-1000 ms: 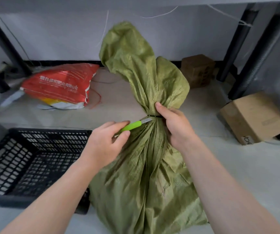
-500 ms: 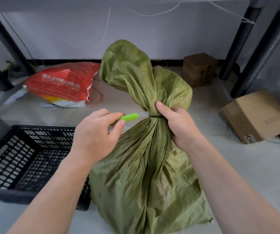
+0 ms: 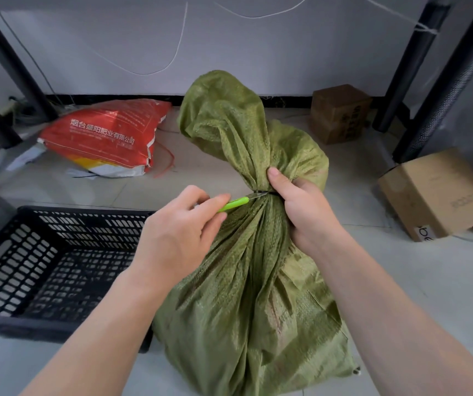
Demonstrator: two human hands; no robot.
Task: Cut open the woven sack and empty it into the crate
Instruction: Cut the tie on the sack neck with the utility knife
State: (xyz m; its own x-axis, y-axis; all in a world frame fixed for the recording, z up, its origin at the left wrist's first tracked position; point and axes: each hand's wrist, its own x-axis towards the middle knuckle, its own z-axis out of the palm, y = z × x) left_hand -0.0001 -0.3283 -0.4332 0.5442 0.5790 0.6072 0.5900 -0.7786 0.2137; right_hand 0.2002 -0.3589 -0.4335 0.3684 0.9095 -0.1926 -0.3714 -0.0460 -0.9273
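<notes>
A green woven sack stands upright on the floor, its neck cinched by a dark tie. My right hand grips the neck just at and below the tie. My left hand holds a small cutter with a lime-green handle; its blade tip touches the tie from the left. The loose top of the sack flops upward above the tie. A black slatted plastic crate sits on the floor to the left, touching the sack's lower side; what it holds cannot be made out.
A red printed bag lies behind the crate. A small brown box stands by the wall, and a larger cardboard box sits at the right. Dark rack legs rise on both sides. White string hangs on the wall.
The view has tilted down a little, so the sack sits lower in frame. My left hand has rotated slightly, and the blade stays against the tie. My right hand keeps its grip.
</notes>
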